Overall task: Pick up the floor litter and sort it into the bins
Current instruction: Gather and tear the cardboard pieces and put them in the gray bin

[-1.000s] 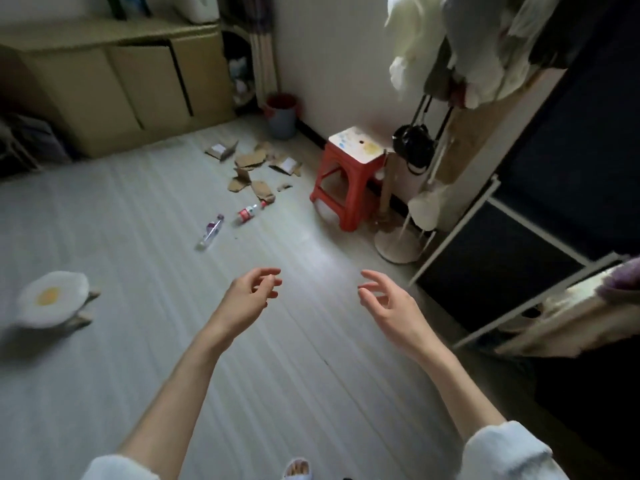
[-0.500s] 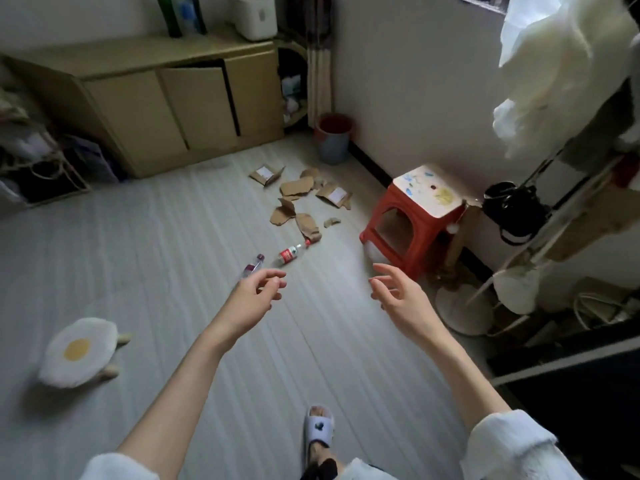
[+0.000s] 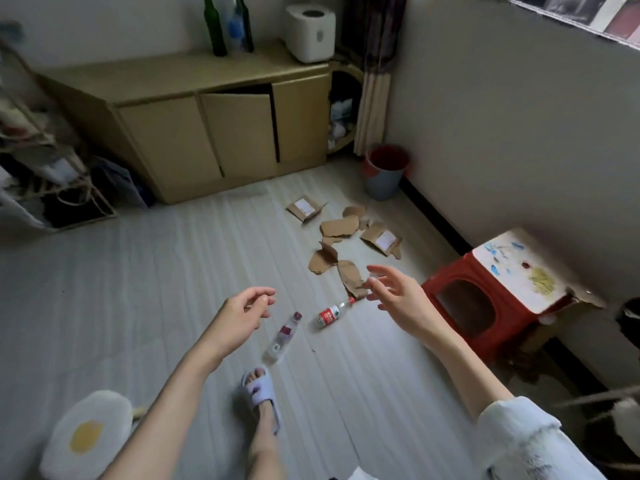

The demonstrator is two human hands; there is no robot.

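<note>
litter [image 3: 328,314] on floor | left hand [image 3: 239,315] loosely curled | right hand [image 3: 398,299] spread

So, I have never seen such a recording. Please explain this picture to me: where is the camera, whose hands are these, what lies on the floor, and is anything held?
The camera sits on a person's head and looks forward and down, so the two bare arms are that person's own. The left hand and the right hand both hang open above the floor and hold nothing. On the floor lie two plastic bottles, a clear one and a red-labelled one, and beyond them torn cardboard pieces. A bucket stands by the wall, and a red stool stands on the right.
</note>
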